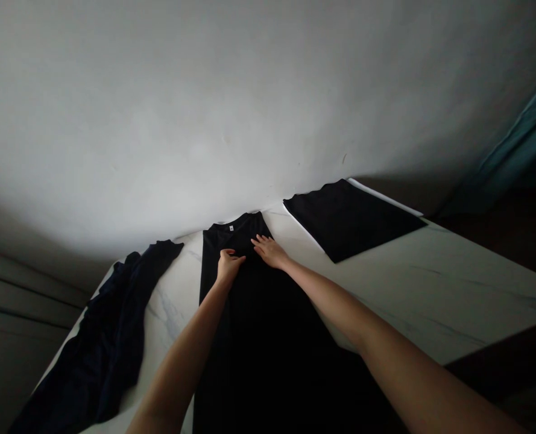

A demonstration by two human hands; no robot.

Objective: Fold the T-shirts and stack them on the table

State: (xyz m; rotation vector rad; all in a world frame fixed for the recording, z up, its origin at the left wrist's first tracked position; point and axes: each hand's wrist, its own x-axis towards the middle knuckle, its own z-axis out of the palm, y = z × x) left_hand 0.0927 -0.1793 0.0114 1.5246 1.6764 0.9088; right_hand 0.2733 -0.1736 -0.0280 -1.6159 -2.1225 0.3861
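A black shirt lies lengthwise on the table before me, with its round neckline and small white label at the far end. On its left part, below the collar, my left hand has its fingers curled and pinched on the cloth. My right hand rests palm down on the shirt's right side near the shoulder, fingers stretched out. The left edge of the shirt runs straight, and its near end passes out of view at the bottom.
A dark navy garment lies rumpled along the left of the white marbled table. To the right, a folded black cloth lies over something white. A pale wall stands behind, and a teal curtain hangs at far right.
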